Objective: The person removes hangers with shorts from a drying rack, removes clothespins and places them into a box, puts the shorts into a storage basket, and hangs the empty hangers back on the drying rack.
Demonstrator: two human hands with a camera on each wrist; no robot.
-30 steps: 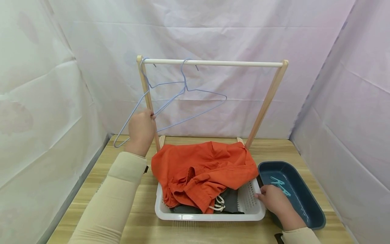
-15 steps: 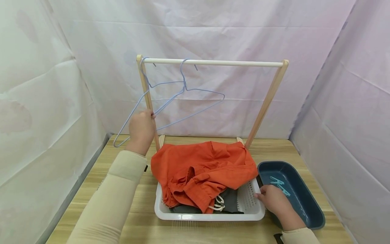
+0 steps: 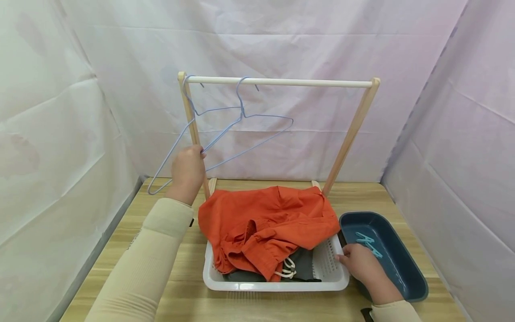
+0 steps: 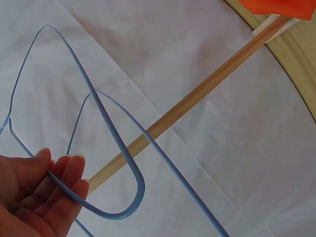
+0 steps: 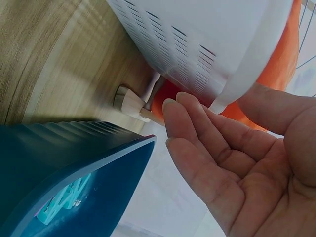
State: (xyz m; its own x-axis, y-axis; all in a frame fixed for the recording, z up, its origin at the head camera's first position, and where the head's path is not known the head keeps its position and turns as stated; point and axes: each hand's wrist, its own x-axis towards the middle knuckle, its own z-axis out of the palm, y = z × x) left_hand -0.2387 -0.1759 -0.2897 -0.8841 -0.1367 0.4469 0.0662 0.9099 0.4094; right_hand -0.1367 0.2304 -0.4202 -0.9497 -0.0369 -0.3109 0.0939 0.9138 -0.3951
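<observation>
My left hand [image 3: 188,172] pinches the left corner of a blue wire hanger [image 4: 139,182] between thumb and fingers. That hanger hooks over the white rail [image 3: 306,82] of a wooden clothes rack. Beside the left post hangs a second blue hanger [image 3: 209,110], partly behind my hand. My right hand [image 3: 364,264] holds the right rim of a white plastic basket [image 3: 277,286], thumb over the rim and fingers outside, seen in the right wrist view. Orange clothing [image 3: 273,210] heaps over the basket, above a dark grey garment [image 3: 304,264] with a white drawstring [image 3: 288,270].
A dark blue tub [image 3: 406,268] stands right of the basket, with several turquoise clothes pegs [image 3: 366,239] in it. The rack's right post [image 3: 350,134] rises behind the basket. Pale fabric walls [image 3: 281,49] enclose the wooden table [image 3: 237,308] at the back and sides.
The pinched hanger has turned slightly, its right end moving a little left. Both hands keep their holds, and the whole head view has shifted very slightly.
</observation>
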